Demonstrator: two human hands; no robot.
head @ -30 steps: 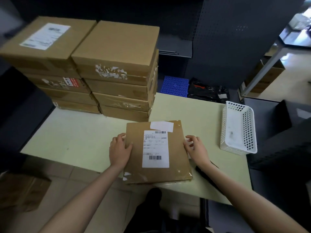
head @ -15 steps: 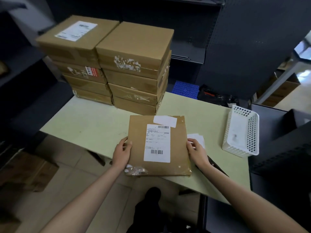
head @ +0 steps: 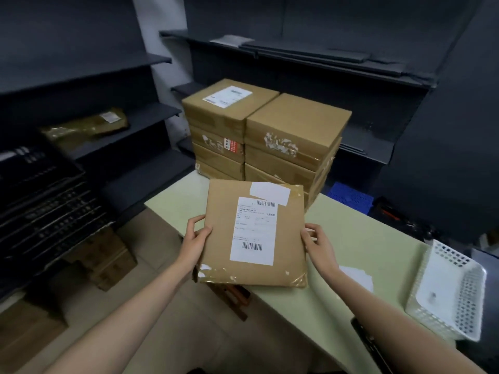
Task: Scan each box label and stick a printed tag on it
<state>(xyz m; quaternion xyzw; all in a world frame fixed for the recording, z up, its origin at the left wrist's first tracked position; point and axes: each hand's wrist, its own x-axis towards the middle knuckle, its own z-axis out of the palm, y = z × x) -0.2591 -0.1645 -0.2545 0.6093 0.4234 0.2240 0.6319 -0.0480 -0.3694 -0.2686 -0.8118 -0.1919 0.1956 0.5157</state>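
Observation:
A flat brown cardboard box (head: 221, 211) is lifted off the pale green table (head: 364, 255), over its left corner. It carries a white shipping label (head: 253, 230) with barcodes and a blank white tag (head: 270, 193) stuck at its top edge. My left hand (head: 195, 241) grips the box's left edge, thumb on top. My right hand (head: 318, 247) grips its right edge. Behind stand two stacks of similar boxes (head: 291, 125); the left stack's top box bears a label (head: 228, 96).
A white plastic basket (head: 456, 282) sits at the table's right end. White paper sheets (head: 356, 276) lie beside my right wrist, and a dark object (head: 364, 336) lies at the table's near edge. Dark shelves (head: 121, 136) on the left hold a brown parcel (head: 86, 125). Cartons (head: 108, 263) stand on the floor.
Both hands have lifted the box off the table and carried it leftward. My view has turned left, toward the shelves.

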